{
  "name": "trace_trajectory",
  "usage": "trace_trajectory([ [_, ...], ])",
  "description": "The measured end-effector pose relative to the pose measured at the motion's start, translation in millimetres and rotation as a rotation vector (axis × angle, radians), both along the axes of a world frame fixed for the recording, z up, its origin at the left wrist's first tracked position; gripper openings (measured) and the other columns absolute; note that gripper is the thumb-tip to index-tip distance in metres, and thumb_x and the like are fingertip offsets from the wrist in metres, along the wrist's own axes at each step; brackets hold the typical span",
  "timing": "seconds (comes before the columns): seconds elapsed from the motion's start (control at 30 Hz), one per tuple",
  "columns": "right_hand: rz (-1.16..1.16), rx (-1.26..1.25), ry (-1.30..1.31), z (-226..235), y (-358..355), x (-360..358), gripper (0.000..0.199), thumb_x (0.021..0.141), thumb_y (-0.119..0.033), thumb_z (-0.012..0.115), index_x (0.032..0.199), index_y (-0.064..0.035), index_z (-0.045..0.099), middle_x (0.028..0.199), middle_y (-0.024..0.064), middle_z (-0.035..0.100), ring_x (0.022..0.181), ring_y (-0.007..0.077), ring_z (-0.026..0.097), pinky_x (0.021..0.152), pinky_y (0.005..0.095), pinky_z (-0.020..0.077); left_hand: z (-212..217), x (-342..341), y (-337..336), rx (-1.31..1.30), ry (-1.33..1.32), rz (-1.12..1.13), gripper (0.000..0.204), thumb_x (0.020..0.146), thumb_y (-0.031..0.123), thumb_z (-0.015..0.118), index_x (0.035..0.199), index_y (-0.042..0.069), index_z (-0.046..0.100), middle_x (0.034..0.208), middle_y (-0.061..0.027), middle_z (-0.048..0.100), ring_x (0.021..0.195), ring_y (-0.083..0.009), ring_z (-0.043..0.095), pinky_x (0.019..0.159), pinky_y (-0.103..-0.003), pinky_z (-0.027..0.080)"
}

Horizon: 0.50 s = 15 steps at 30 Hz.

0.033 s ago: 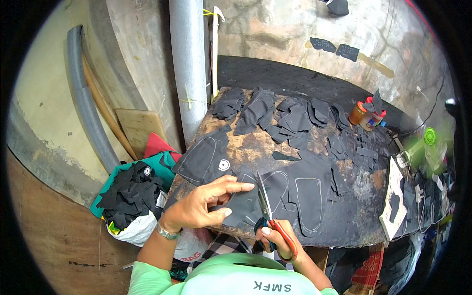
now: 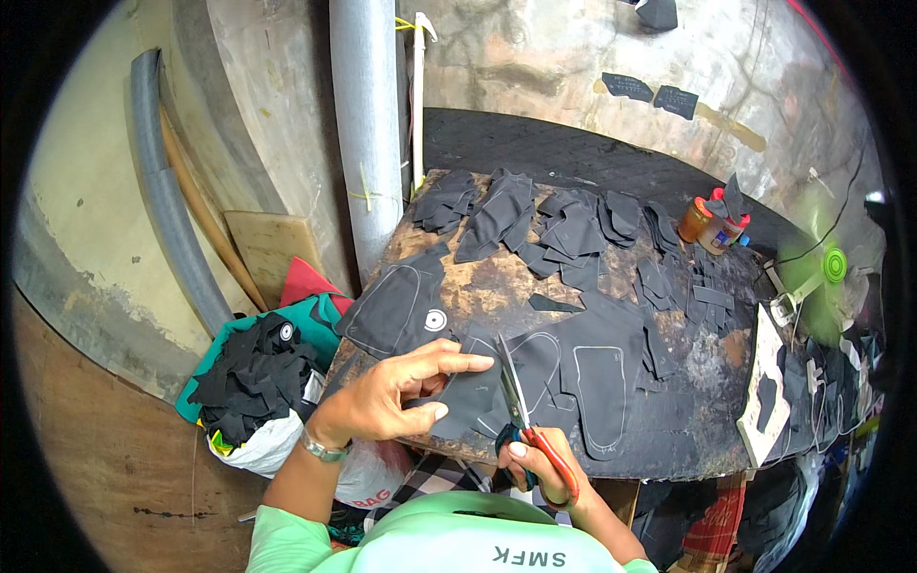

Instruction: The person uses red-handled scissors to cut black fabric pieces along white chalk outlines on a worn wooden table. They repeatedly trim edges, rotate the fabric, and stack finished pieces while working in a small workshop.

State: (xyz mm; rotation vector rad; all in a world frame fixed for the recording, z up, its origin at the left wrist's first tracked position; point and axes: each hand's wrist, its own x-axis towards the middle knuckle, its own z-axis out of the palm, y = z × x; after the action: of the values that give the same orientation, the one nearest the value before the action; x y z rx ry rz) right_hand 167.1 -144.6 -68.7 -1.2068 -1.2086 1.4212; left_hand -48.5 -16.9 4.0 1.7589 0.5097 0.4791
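1. the left hand lies flat on a black sheet of material at the near edge of the bench; its fingers are stretched out and its thumb is tucked under, pressing the sheet down rather than gripping it.
2. the right hand has its fingers closed through the red handles of a pair of scissors, holding them upright.
3. the scissor blades point away from the person, just beside the left fingertips, with the tips over the black sheet; i cannot tell how far apart the blades are.
4. past the fingers, the sheet carries pale chalk outlines of rounded shapes.
5. left of the left fingers lies a black cut piece with a white round patch, hanging over the bench edge.
6. well beyond the fingers, heaps of small black offcuts cover the far half of the bench.
7. far off to the right of the scissors stand two small bottles with red caps.
8. below the bench, left of the left wrist, a green bag is stuffed with black scraps.
9. a grey pipe rises behind the bench.
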Motion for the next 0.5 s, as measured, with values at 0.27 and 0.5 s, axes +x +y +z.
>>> trace_trajectory([
  [0.27,0.033,-0.084,-0.069,7,-3,12,0.052,0.089,-0.049,0.059,0.066,-0.0027,0.054,0.049,0.0007,0.046,0.046,0.0081,0.042,0.042,0.0267,0.0306,7,0,30,-0.151,-0.120,-0.220,0.058,0.072,-0.001,0.057,0.130,-0.007,0.054,0.112,-0.0066,0.049,0.083,-0.0082,0.046,0.072,-0.020,0.040],
  [0.5,0.082,-0.140,-0.079,12,-6,20,0.046,0.090,-0.043,0.063,0.068,-0.0027,0.056,0.050,-0.0012,0.045,0.045,0.0063,0.042,0.041,0.0259,0.0321,14,-7,43,-0.117,-0.007,-0.281,0.059,0.072,0.003,0.059,0.130,-0.004,0.055,0.123,-0.0082,0.058,0.084,-0.0074,0.049,0.070,-0.017,0.036],
])
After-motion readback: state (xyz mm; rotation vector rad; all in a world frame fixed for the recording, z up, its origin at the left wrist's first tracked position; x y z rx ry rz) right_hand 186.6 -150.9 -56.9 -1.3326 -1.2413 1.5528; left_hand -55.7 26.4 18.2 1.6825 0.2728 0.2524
